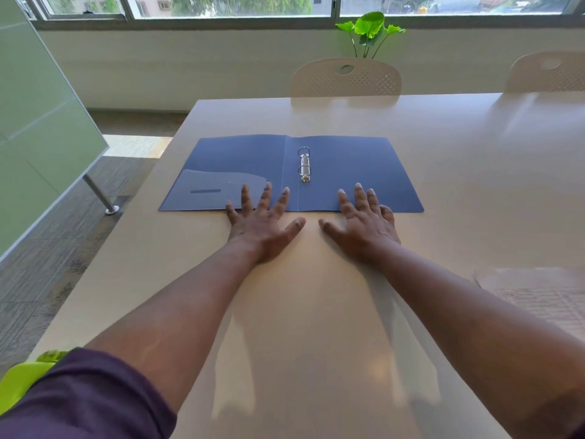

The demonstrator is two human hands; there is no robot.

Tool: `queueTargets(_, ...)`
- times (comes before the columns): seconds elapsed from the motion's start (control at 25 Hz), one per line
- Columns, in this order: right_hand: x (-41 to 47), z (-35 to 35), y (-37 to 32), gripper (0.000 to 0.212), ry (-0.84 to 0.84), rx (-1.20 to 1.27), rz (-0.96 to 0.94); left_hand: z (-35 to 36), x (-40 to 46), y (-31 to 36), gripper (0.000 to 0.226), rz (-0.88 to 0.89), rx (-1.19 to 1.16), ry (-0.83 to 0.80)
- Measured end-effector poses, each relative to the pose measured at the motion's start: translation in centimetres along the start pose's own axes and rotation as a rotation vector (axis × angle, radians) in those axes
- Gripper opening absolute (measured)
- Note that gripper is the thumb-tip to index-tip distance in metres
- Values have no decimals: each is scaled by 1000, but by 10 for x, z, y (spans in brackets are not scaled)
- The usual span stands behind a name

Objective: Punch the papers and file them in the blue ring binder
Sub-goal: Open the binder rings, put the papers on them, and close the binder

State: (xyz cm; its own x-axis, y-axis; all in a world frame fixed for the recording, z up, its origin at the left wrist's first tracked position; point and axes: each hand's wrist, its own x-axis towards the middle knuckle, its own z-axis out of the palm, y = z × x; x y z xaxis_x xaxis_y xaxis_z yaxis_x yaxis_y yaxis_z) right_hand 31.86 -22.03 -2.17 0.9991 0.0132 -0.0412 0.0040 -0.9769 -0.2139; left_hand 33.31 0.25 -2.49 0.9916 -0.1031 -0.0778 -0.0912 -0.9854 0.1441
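Note:
The blue ring binder (348, 166) lies open and flat on the beige table (443, 185). Its two metal rings (304, 164) stand closed along the spine, with no paper on them. My left hand (262, 224) lies flat, fingers spread, with the fingertips over the binder's near edge on the left cover. My right hand (364, 228) lies flat as well, its fingertips on the near edge of the right cover. Neither hand holds anything. A stack of printed papers (538, 299) lies at the right edge of the view, blurred. No hole punch is in view.
Two white chairs (346, 77) (547, 71) stand at the table's far side, with a green plant (370, 30) behind them under the window. A glass partition (41, 137) stands off the table's left. A lime-green object (19, 384) sits at the bottom left corner.

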Motion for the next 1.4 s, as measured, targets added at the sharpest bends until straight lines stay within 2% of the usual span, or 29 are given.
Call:
queueTargets(0.12, 1, 0, -1, 92, -49, -73, 9, -3, 0, 2, 85, -19, 29, -51)
queueTargets(0.36, -19, -3, 0, 89, -58, -100, 21, -6, -18, 4, 81, -17, 36, -49)
queueTargets(0.72, -84, 1, 1, 83, -38, -86, 43, 2, -83, 12, 75, -29, 18, -40)
queueTargets(1.4, -214, 6, 8, 85, -16, -90, 39, 14, -216, 31, 73, -6, 32, -22)
